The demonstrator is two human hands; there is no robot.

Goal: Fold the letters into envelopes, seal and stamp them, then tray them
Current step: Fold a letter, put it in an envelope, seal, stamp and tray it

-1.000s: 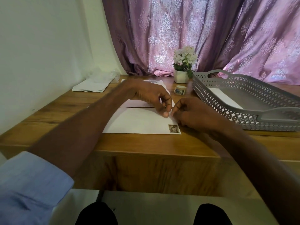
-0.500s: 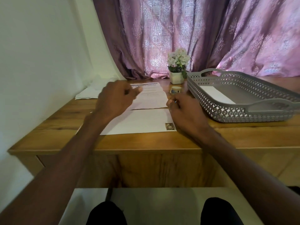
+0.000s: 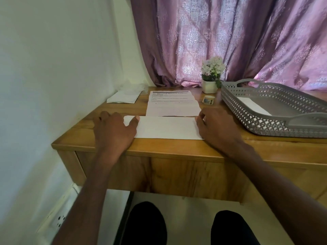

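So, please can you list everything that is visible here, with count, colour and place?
flat paper envelope: one, white, front of desk, between both hands
printed letter sheets: small stack, white, behind the envelope
spare envelopes: pile, white, back left by wall
round stamp roll: one, pale, beside the pot
potted flowers: one, white, back centre
perforated plastic tray: one, grey, right, with a white envelope inside
wooden desk: one, brown
patterned curtain: pink-purple, behind
left hand: resting on envelope's left end
right hand: on its right end

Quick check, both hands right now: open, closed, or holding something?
Left hand: open, fingers spread, resting on the left end of the envelope.
Right hand: at the envelope's right end, fingers curled; cannot tell whether it grips the edge.
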